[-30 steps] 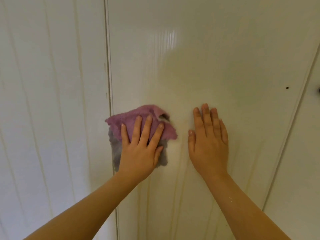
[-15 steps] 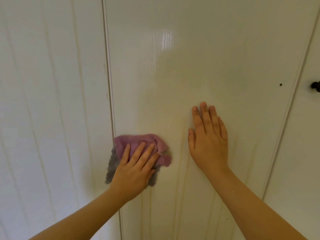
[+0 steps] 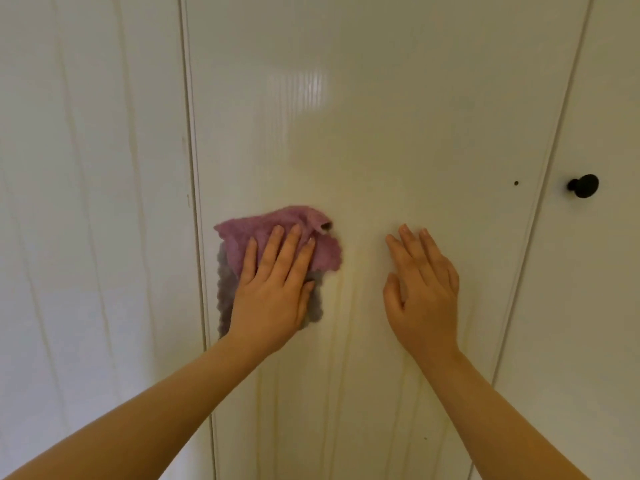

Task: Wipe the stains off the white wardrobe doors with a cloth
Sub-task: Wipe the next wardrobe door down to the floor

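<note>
Three doors side by side: left door (image 3: 86, 168), middle door (image 3: 381, 98), right door (image 3: 609, 323). Cloth (image 3: 252, 230) on middle door, centre-left of frame, just right of the left seam. Left grip (image 3: 273, 292) flat on cloth. Right grip (image 3: 426, 289) against same door, right of cloth, apart from it. Knob (image 3: 584, 186) on right door, at right edge of frame. Streaks (image 3: 341, 341) run down middle door between and below the grips.

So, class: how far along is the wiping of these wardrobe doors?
Done: the middle door looks glossy and unmarked above the hands. In hand: the left hand presses the purple cloth flat near that door's left edge; the right hand rests on the panel. Left: yellowish streaks running down below both hands.
</note>
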A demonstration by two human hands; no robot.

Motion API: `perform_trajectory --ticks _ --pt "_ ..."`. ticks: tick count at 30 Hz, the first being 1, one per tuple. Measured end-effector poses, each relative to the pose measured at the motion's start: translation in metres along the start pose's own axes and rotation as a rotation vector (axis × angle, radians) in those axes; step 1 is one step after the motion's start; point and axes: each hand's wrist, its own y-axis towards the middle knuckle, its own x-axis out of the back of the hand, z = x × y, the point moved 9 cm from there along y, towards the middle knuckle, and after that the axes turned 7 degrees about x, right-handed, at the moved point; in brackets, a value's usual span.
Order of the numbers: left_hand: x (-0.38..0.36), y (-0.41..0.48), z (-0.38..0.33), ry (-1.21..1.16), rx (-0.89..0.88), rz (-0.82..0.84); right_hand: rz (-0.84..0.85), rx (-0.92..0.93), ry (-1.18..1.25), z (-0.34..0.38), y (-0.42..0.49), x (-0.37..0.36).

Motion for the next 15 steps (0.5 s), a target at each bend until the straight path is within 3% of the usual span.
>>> perform_trajectory --ticks 6,8,11,15 --pt "-0.018 -0.059 -0.017 0.006 -0.260 0.051 0.040 -0.060 0.012 -0.015 -0.010 0.006" --pt "-0.005 -0.027 -0.007 -0.009 -0.184 0.030 0.049 -0.080 0.014 -0.020 -0.012 0.008" --pt "0.022 0.047 0.017 -0.080 0.056 -0.130 0.040 -0.104 0.044 -0.023 -0.011 0.010" --pt "0.039 0.094 0.010 -0.157 0.045 -0.275 0.014 -0.103 0.086 -0.021 -0.011 0.010"
